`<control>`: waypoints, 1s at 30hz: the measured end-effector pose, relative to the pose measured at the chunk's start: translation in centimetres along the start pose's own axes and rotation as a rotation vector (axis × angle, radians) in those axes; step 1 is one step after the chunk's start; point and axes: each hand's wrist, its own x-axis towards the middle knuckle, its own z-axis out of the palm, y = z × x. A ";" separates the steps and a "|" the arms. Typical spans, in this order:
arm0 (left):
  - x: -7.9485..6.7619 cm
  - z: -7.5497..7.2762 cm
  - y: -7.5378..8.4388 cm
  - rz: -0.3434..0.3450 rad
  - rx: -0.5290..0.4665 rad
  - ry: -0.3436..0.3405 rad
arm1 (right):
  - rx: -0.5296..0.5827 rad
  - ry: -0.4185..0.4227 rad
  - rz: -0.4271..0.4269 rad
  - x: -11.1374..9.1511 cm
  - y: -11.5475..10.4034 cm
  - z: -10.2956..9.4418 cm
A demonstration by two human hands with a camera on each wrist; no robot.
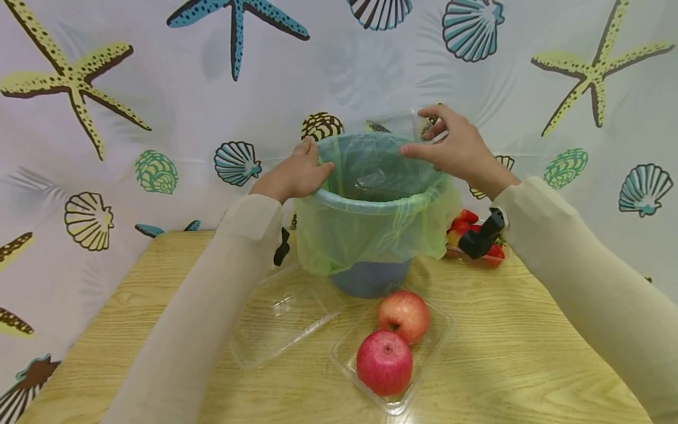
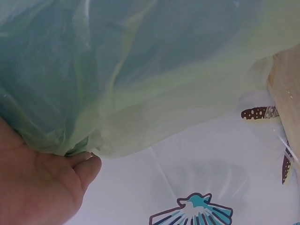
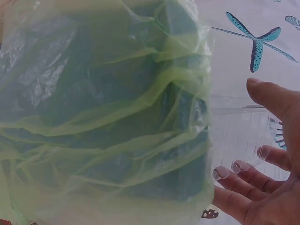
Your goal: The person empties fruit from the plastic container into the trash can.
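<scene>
A blue bin [image 1: 371, 280] stands upright on the table, lined with a thin yellow-green plastic bag [image 1: 365, 235] folded over its rim. My left hand [image 1: 296, 175] grips the left side of the rim through the bag. In the left wrist view, the fingers of that hand [image 2: 42, 183] curl against the bunched bag [image 2: 154, 98]. Above the right side of the rim, my right hand [image 1: 458, 143] holds a clear plastic container [image 1: 397, 123], its thumb and fingers on either side. The right wrist view shows this container [image 3: 239, 133] beside the bag. Another clear plastic piece [image 1: 373, 178] shows inside the bin.
In front of the bin, two red apples [image 1: 385, 362] sit in a clear tray [image 1: 429, 356]. Left of it lies an empty clear container [image 1: 281, 324]. A clear box with red fruit [image 1: 495, 254] stands behind my right wrist. A patterned curtain [image 1: 371, 70] hangs behind the table [image 1: 529, 353].
</scene>
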 end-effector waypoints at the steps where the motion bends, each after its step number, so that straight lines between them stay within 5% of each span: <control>1: 0.0 0.0 0.0 0.002 0.013 -0.002 | 0.009 0.005 0.001 0.0 0.0 0.0; 11: 0.6 -0.2 0.0 0.002 0.154 -0.031 | 0.190 0.002 0.053 0.0 0.9 -0.8; 30: 0.7 -0.4 0.2 -0.015 0.118 -0.056 | 0.583 0.017 0.222 -1.3 3.9 -3.3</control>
